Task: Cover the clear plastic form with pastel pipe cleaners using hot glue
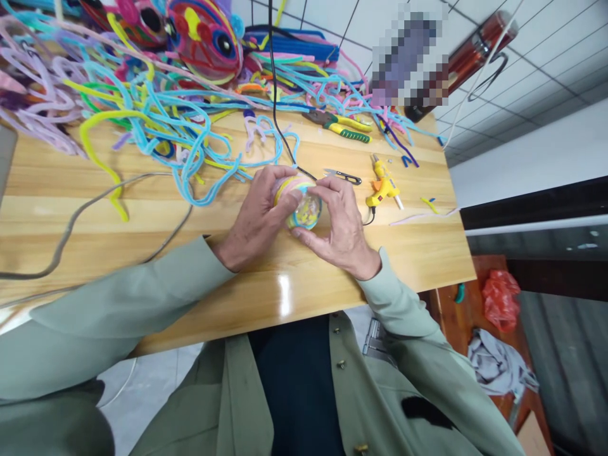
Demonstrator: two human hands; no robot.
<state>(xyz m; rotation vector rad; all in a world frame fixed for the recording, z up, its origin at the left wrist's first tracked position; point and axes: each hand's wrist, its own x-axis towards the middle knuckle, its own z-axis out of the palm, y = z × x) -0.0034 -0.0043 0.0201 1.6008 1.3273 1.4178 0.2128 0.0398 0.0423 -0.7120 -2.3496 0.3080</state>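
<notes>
Between my two hands is a small round craft piece (306, 212) wrapped in yellow, pink and light-blue pipe cleaners, its round face looking clear and glossy. My left hand (261, 212) is wrapped round its left side, with the thumb pressed on the front. On the other side, my right hand (341, 225) pinches the rim, fingers at the top and thumb at the bottom. Just beyond lie thread snips (346, 177). A yellow glue gun (382, 183) rests on the table to the right of my right hand.
Tangled light-blue pipe cleaners (199, 145) cover the table's back left, near a colourful fish-like craft (204, 38). Green-and-yellow pliers (339, 125) lie behind my hands. A black cable (274, 82) crosses the view. A red flask (468, 60) stands at the back right.
</notes>
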